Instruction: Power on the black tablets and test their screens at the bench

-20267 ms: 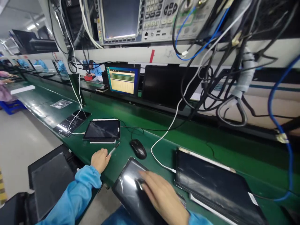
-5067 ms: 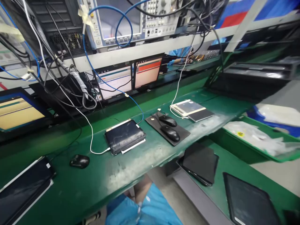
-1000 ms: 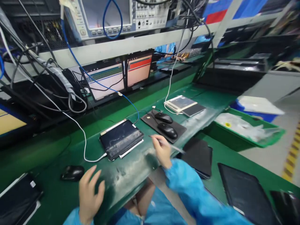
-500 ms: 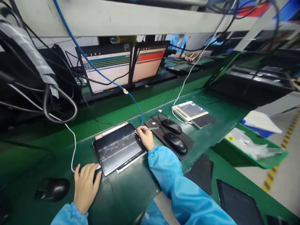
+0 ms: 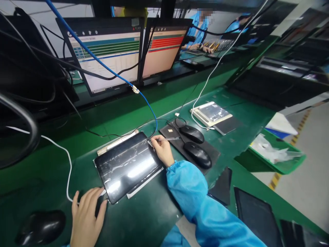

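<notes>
While the right grip [image 5: 162,151] is pinched on a slim pen-like rod [image 5: 173,138] at the right edge of the tablet [image 5: 125,168], the left grip [image 5: 86,216] sits by its left edge, fingertips at the white plug [image 5: 103,192]; cannot tell whether these are closed on it. Tablet: dark screen up, between both grips, over the tabletop [image 5: 147,218], pale strip [image 5: 118,142] along its far edge. Left of left grip: one mouse [image 5: 42,226]. Right of right grip: two mice [image 5: 197,155] on a pad [image 5: 214,156]. Blue cable [image 5: 151,108] descends just beyond right grip.
</notes>
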### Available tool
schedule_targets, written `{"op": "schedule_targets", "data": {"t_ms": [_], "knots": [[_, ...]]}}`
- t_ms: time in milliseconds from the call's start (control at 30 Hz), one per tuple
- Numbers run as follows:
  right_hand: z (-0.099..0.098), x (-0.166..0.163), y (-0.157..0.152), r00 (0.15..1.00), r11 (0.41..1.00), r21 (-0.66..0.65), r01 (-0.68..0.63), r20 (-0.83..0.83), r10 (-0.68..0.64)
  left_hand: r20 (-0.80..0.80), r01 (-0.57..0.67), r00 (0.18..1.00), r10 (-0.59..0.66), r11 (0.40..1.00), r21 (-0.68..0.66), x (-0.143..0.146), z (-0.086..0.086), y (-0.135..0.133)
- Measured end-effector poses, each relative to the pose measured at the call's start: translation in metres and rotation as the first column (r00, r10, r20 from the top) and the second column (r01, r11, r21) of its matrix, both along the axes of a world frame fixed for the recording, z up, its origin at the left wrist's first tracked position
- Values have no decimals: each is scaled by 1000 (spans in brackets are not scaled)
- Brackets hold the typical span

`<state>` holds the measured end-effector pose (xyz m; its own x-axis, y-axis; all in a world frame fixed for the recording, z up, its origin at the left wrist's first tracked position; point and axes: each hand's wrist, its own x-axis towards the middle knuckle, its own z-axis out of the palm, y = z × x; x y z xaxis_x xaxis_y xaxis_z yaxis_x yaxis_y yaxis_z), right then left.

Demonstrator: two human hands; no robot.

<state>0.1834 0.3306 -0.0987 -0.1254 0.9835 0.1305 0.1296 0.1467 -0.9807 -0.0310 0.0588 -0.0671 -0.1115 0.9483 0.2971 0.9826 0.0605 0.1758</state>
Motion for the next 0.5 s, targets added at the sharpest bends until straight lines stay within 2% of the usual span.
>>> {"op": "schedule_targets", "data": {"t_ms": [200, 267, 333, 400, 467, 500], "knots": [[1, 3, -9, 992, 985, 119, 128, -1, -129, -17, 2, 1000, -2, 1000, 1, -3, 0, 1], [1, 2, -17, 993, 981, 153, 119, -13, -118, -52, 11, 999, -10, 1000, 29, -3, 3, 4], [4, 1, -28, 999, 979, 203, 32, 1, -32, -104, 36, 994, -30, 998, 60, -1, 7, 7], [10, 0, -43, 991, 950, 283, -133, 55, 122, -167, 65, 985, -51, 995, 77, 3, 12, 11], [15, 3, -59, 943, 866, 374, -332, 138, 303, -221, 89, 973, -66, 992, 94, 6, 17, 16], [17, 5, -65, 902, 797, 422, -432, 194, 386, -245, 97, 967, -70, 990, 102, 6, 21, 18]]}}
